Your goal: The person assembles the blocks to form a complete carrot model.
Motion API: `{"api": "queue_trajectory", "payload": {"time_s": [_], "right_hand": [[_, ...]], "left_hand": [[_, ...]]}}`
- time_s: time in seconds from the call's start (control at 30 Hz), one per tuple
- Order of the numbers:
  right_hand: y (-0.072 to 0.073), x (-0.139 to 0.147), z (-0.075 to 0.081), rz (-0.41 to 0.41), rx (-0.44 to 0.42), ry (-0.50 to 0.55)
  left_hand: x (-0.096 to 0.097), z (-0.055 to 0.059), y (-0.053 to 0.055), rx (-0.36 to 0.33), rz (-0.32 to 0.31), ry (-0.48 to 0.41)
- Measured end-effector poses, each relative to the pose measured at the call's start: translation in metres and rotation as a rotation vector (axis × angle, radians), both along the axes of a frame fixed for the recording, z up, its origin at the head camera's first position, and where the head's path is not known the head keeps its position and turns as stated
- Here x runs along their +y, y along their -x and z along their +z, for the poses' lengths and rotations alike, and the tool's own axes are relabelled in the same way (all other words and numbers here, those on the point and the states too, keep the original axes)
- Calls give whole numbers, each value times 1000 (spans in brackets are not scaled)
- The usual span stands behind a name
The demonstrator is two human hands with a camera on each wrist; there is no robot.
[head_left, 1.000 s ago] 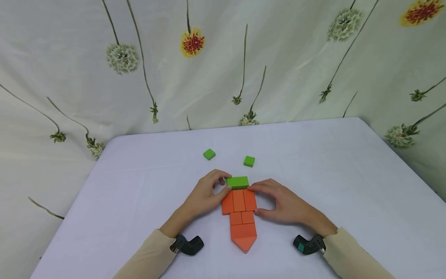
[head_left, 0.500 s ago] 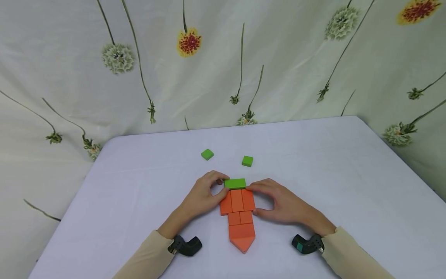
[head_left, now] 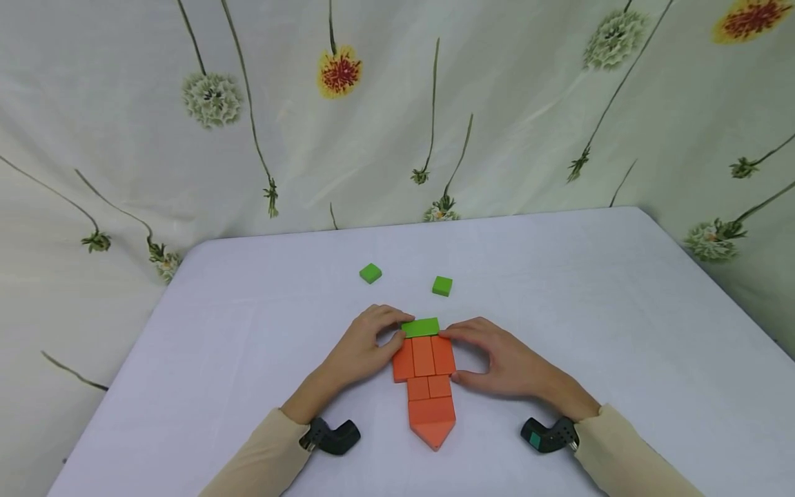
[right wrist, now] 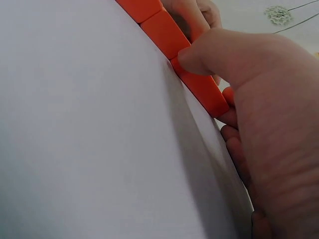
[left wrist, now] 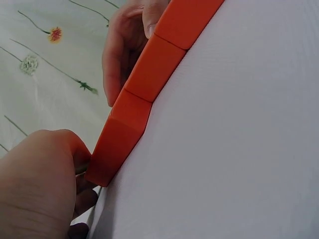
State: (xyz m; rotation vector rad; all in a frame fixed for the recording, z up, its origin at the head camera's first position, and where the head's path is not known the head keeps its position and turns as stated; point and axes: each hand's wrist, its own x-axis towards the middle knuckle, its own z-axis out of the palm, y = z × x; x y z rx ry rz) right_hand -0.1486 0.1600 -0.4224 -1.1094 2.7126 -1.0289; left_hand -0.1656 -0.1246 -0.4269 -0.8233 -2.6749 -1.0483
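Note:
A green rectangular block (head_left: 421,328) lies across the far end of an arrow-like layout of orange blocks (head_left: 424,356) on the table. My left hand (head_left: 366,350) pinches its left end, index finger on the far side and thumb on the near side. My right hand (head_left: 497,355) spans the rightmost orange block (head_left: 444,355), its index finger by the far corner and its thumb on the near corner. In the right wrist view the right thumb (right wrist: 197,59) presses an orange block's side (right wrist: 204,92). The layout's near end is a pointed orange block (head_left: 433,433).
Two small green blocks, one on the left (head_left: 370,273) and one on the right (head_left: 442,286), lie farther back on the white-covered table (head_left: 279,276). A flower-printed cloth (head_left: 385,124) hangs behind the table's far edge.
The green block has turned slightly, its right end now farther back, and its near face shows less. My left index fingertip has shifted right along it. The right hand stays in place.

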Motion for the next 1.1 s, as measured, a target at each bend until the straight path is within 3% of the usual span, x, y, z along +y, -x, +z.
{"api": "queue_trajectory", "payload": {"time_s": [0.8, 1.1], "right_hand": [[-1, 0, -4, -6, -8, 3], [0, -1, -1, -5, 7, -6]], "left_hand": [[-1, -1, 1, -56, -10, 16], [-3, -1, 1, -53, 17, -4]]}}
